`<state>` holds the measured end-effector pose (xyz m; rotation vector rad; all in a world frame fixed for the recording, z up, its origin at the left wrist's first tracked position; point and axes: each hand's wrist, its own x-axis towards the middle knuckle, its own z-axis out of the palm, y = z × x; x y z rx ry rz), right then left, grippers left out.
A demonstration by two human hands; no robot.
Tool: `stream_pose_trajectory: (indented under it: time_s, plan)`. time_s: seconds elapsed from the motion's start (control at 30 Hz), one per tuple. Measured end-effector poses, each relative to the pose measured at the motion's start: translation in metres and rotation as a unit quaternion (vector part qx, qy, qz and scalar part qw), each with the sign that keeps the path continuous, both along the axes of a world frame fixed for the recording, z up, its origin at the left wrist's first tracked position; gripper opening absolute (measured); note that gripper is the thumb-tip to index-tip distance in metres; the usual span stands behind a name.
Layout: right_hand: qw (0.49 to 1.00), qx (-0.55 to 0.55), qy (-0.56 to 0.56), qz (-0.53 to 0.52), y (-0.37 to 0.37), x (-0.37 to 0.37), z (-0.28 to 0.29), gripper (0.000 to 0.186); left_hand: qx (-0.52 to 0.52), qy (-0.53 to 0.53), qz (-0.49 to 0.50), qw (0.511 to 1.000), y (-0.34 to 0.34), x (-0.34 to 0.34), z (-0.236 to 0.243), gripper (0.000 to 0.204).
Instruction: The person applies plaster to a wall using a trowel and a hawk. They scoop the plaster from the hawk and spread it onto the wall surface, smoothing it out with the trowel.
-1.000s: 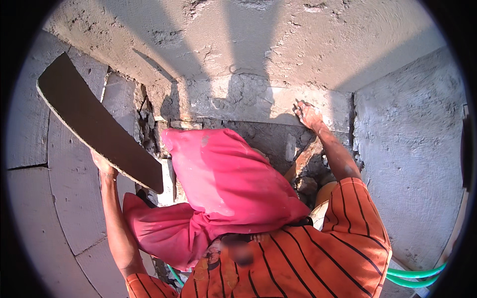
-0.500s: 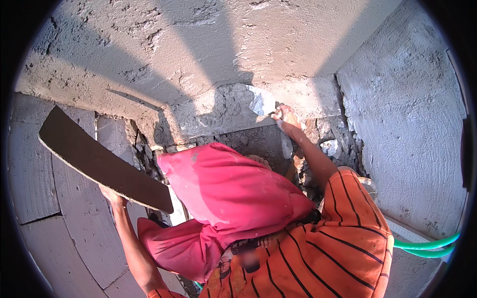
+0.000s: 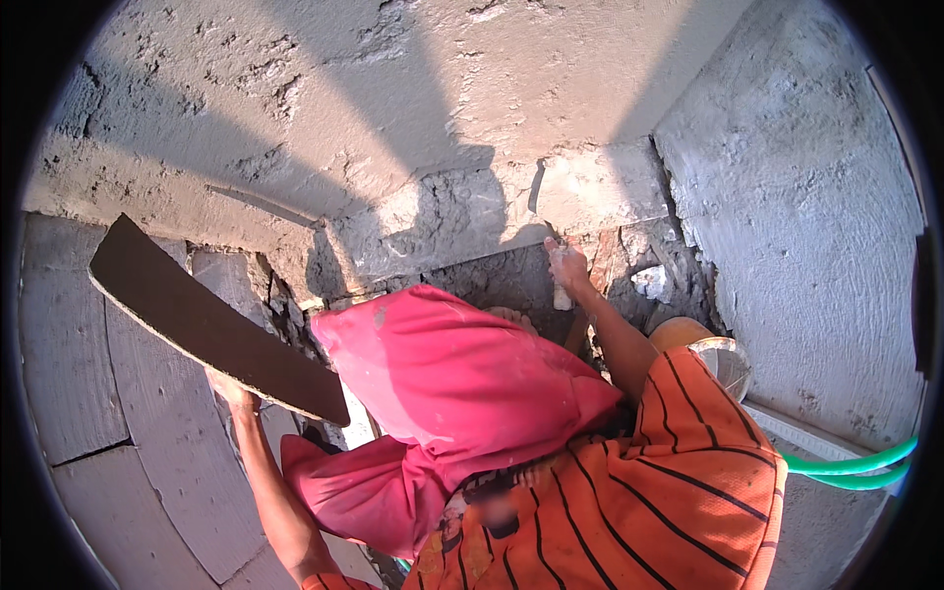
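My left hand [image 3: 233, 387] is closed on the underside of a long dark board [image 3: 211, 315] with a pale edge. The board slants out to the left of my knees, and its grip is hidden. My right hand [image 3: 567, 265] is wrapped around a trowel [image 3: 561, 298]; the pale end of its handle shows below my fist. Its blade is seen nearly edge-on, pointing at the plastered strip [image 3: 442, 221] along the foot of the wall. Rough wet mortar covers the left part of this strip, while the right part looks smoother.
A rough plastered wall [image 3: 551, 88] rises ahead, and a grey plastered surface [image 3: 796, 236] stands at the right. Broken rubble [image 3: 652, 283] lies in the gap near my right hand. A bucket [image 3: 726, 366] and a green hose [image 3: 855, 470] are at the right, grey blocks [image 3: 69, 354] at the left.
The trowel has turned from showing its bright blade face to nearly edge-on. My right hand has drawn slightly down, away from the strip. My left hand still holds the board.
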<state>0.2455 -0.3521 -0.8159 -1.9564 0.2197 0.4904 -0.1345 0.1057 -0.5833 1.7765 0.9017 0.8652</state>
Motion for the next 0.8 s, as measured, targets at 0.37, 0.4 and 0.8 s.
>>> stream_pose_trajectory:
  time_s: [0.37, 0.4, 0.8]
  plan:
    - [0.921, -0.079, -0.187, 0.334, -0.008, -0.049, 0.042, 0.040, 0.106, 0.028, -0.038, 0.993, -0.012, 0.001, 0.012, 0.037]
    - [0.909, -0.093, -0.171, 0.368, -0.004, -0.044, 0.045, 0.040, 0.090, 0.023, -0.043, 0.995, -0.009, -0.004, 0.010, 0.035]
    - [0.937, -0.202, -0.156, 0.239, -0.069, 0.080, 0.001, 0.039, 0.125, -0.038, 0.029, 0.991, 0.001, -0.011, -0.002, 0.034]
